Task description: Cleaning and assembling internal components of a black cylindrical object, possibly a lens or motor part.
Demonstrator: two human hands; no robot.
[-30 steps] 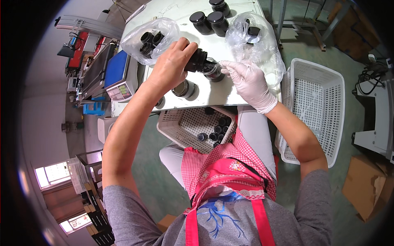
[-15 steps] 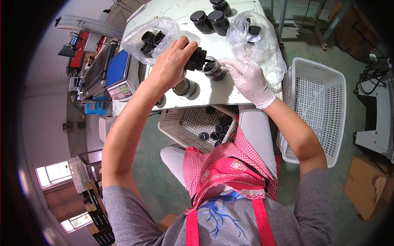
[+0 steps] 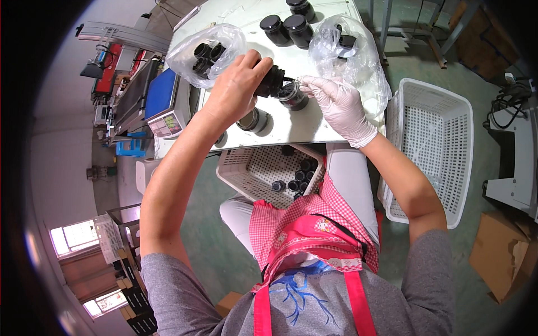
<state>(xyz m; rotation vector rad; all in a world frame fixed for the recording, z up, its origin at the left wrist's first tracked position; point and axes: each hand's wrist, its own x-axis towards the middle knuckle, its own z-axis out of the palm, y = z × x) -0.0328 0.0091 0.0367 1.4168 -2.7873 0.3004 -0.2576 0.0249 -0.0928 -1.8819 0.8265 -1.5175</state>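
Note:
My bare left hand (image 3: 235,87) is wrapped round a dark jar (image 3: 270,83), tipped on its side with its mouth toward the right. Pinched in the fingers of my gloved right hand (image 3: 341,109) is a thin tool (image 3: 290,80), whose dark end reaches the mouth of the tipped jar; its exact kind is too small to make out. Just below both stands an open clear jar (image 3: 293,99) with dark stuff inside. Another open jar (image 3: 253,121) stands nearer me to the left, and a further one is mostly hidden by my left forearm.
A plastic bag of small black jars (image 3: 216,51) lies at the table's left, another clear bag (image 3: 350,56) at its right. Several black lidded jars (image 3: 297,29) stand behind. Below is a white basket (image 3: 246,171) with black lids or jars; a larger basket (image 3: 431,140) stands right.
The tipped jar and my left hand have shifted very slightly. The thin tool's dark end shows a little higher, over the clear jar. My right hand stays almost in place.

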